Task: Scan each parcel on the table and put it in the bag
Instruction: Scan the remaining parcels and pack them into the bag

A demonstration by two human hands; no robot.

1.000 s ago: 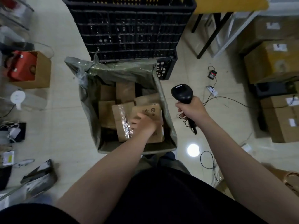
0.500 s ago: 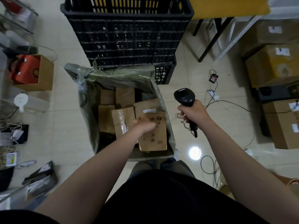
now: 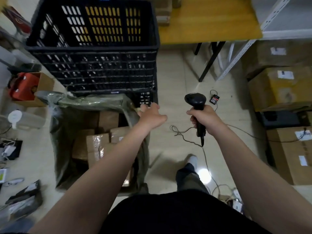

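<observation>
Several brown parcels lie inside the green bag, which stands open on the floor just in front of the person. One parcel near the middle is wrapped with shiny clear tape. The others are plain cardboard and lie close together, some partly hidden under the left forearm.

The left hand is above the right edge of the bag, close to the lower corner of the black crate. Its fingers are stretched forward and it holds nothing. Whether it touches the bag rim or not, I cannot tell.

The right hand is to the right of it, over the floor, and its fingers are curled tight around the handle of the black scanner. The head of the scanner points up and away from the person. A thin cable goes from the bottom of the handle and makes loops on the floor tiles.

The crate stands directly behind the bag. A yellow table is at the upper right, and big cardboard boxes with white labels are stacked along the right side. A small black device with red buttons lies on the floor near the scanner.
</observation>
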